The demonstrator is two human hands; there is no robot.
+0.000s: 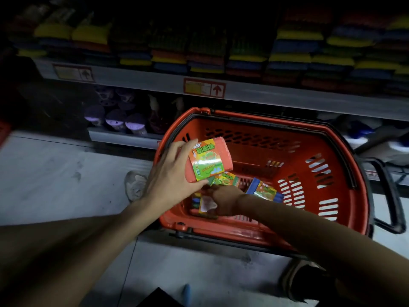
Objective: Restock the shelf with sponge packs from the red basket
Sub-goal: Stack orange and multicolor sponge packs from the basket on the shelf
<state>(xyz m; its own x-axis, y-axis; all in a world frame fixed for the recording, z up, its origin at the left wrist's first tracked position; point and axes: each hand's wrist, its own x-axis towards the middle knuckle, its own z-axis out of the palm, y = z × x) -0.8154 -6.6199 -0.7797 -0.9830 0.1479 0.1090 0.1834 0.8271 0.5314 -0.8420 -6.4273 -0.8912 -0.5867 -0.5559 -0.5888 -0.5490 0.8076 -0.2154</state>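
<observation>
The red basket (309, 138) stands on the floor in front of the shelf (265, 94). My left hand (170, 173) grips an orange sponge pack (209, 161) with a green and yellow label, held above the basket's left rim. My right hand (223, 201) reaches down into the basket and holds another pack (207, 206) near the bottom left. Two more packs lie inside: a green-labelled one (225, 179) and a blue-edged one (264, 189). The upper shelf carries stacked sponge packs (205, 56) in yellow, blue, orange and green.
A lower shelf holds purple-lidded containers (117, 120) to the left of the basket. A black handle (391, 196) sticks out at the basket's right. A shoe (135, 185) shows on the pale floor left of the basket. The scene is dim.
</observation>
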